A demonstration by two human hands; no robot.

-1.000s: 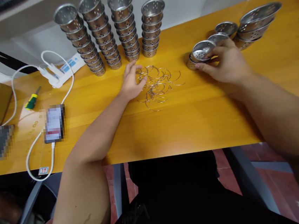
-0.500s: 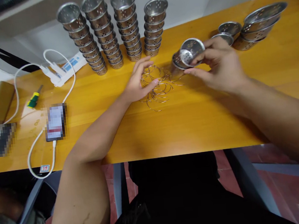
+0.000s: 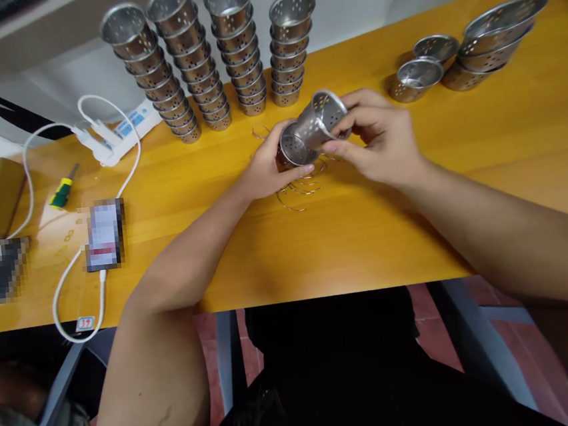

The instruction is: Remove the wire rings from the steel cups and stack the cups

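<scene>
I see bright, even light | soft glare on desk (image 3: 366, 232) | hands slightly motion-blurred | edges bowed by wide lens | under-desk area dark | phone screen pixelated

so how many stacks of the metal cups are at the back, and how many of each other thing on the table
stacks of perforated cups: 4
cup held in both hands: 1
loose cups at right: 2
stack of wide strainer bowls: 1
screwdriver: 1
phone: 1
power strip: 1
total: 11
</scene>
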